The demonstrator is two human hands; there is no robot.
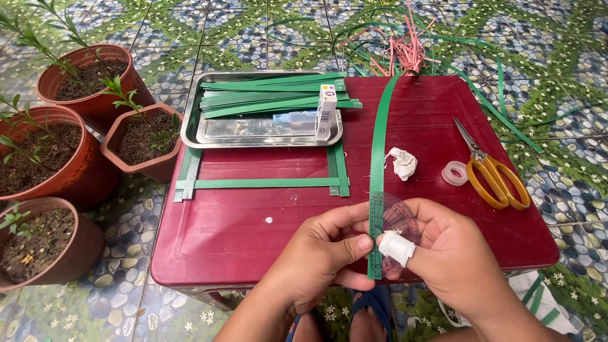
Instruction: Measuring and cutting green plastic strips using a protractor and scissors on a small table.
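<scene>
View, single — head-worn camera, looking steeply down and forward over a dark red tabletop [253,228] from its near edge. Range: close; the left hand [320,253] and right hand [449,253] fill the lower frame at 6 o'clock. Far edge of the tabletop lies toward 12 o'clock, with patterned floor tiles [190,38] beyond. Potted plants [88,79] mark the margin at 9 to 10 o'clock — orange-handled scissors [491,171] at 3 o'clock. No second view shares the scene.

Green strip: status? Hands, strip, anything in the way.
Left hand and right hand both pinching green strip against clear protractor. Strip runs up across red table. Crumpled tissue lies just beside it.
</scene>
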